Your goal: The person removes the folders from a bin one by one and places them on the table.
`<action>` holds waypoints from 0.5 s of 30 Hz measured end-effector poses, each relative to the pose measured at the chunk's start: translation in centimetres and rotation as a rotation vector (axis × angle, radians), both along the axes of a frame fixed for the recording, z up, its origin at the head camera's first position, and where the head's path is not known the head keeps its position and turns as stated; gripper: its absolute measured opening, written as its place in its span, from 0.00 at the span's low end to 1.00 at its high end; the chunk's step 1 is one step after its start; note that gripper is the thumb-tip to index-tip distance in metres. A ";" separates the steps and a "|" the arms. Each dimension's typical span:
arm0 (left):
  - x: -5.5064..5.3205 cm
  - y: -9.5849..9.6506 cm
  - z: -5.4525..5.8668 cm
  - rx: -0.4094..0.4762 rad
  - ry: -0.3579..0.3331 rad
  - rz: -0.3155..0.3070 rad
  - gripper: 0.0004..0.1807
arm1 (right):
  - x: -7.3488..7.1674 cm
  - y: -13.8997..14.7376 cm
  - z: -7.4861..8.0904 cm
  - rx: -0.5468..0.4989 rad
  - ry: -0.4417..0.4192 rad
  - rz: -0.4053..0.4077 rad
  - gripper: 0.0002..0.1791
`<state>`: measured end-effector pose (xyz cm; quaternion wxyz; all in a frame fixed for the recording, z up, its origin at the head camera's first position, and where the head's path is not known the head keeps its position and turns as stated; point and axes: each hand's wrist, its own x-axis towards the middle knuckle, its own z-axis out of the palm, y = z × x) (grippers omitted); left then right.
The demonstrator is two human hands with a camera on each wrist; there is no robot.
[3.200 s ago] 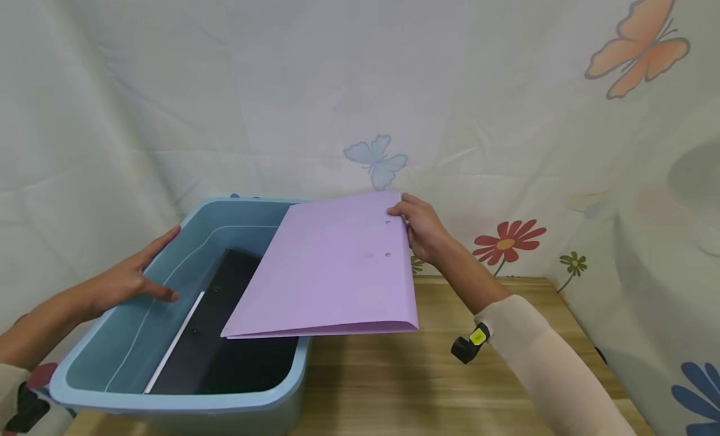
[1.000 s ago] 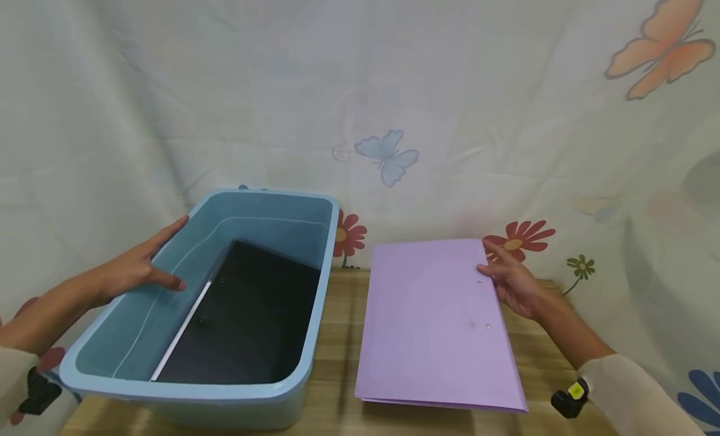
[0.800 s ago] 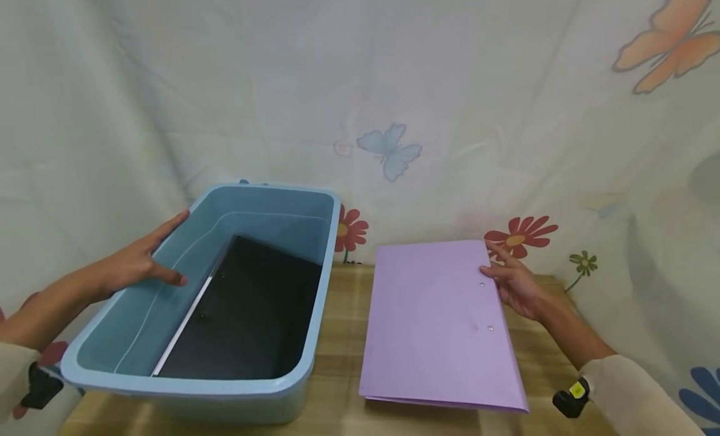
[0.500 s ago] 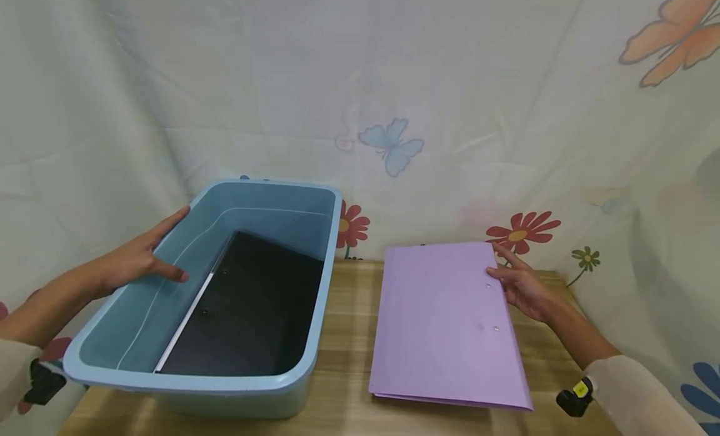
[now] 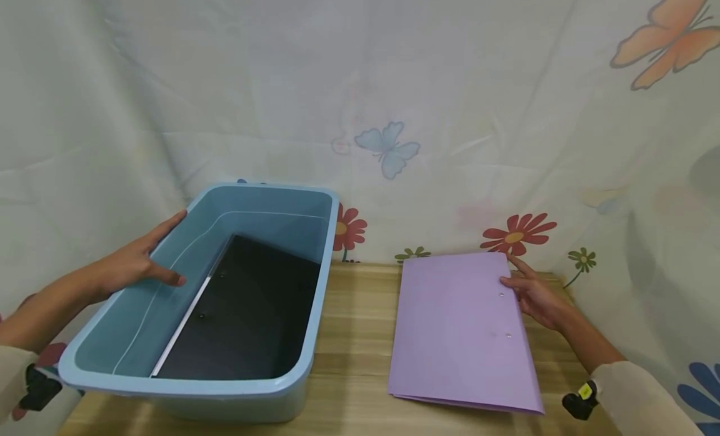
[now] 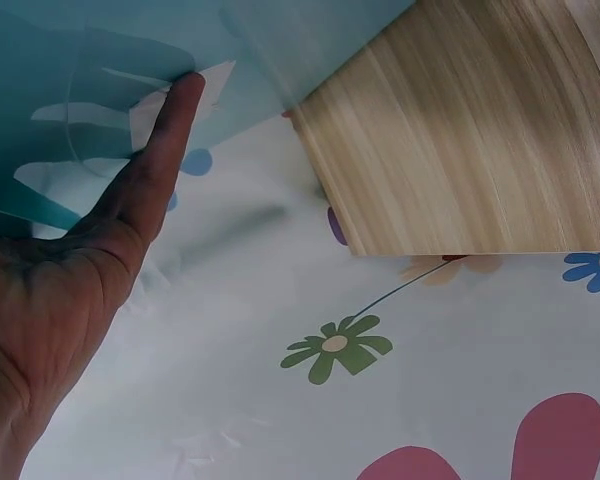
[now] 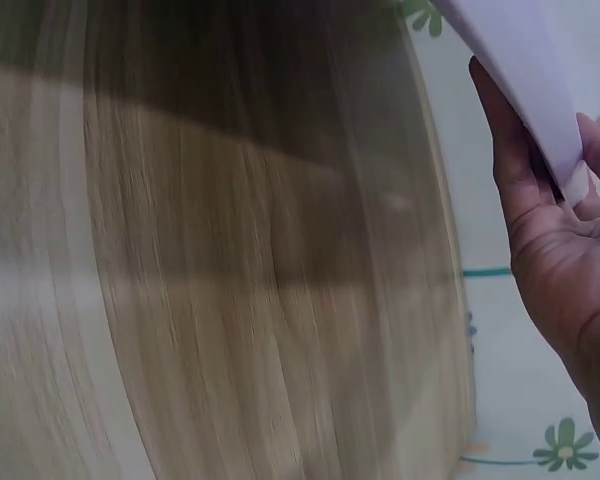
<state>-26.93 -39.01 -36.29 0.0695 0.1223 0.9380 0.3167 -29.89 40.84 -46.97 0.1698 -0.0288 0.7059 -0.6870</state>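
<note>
A light-blue plastic tub stands on the left, with a black file folder tilted inside it. Along the black folder's left side runs a white edge. My left hand straddles the tub's left rim, thumb on the inner side; in the left wrist view its straight fingers lie against the outer wall. To the right of the tub is a lilac file folder with two small rivets. My right hand pinches its right edge near the far corner, thumb on top and fingers partly hidden behind.
A wood-grain table bears the tub, and a strip of its surface shows between tub and lilac folder. Behind hangs a pale cloth printed with flowers and butterflies. The table's far edge meets this cloth.
My right hand has carried the lilac folder from over the tub to the right, down to the table, then slightly further right. The left hand has stayed at the tub's rim.
</note>
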 end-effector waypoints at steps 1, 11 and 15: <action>0.0 0.0 0.0 0.000 -0.001 0.000 0.79 | -0.1 0.2 -0.1 0.017 0.002 -0.002 0.51; -0.1 -0.1 -0.1 0.019 -0.008 -0.006 0.79 | -0.3 2.4 -0.3 0.303 0.026 -0.013 0.52; 0.0 -0.1 -0.1 0.013 -0.004 -0.004 0.79 | -0.2 3.1 -0.3 0.395 0.014 -0.012 0.51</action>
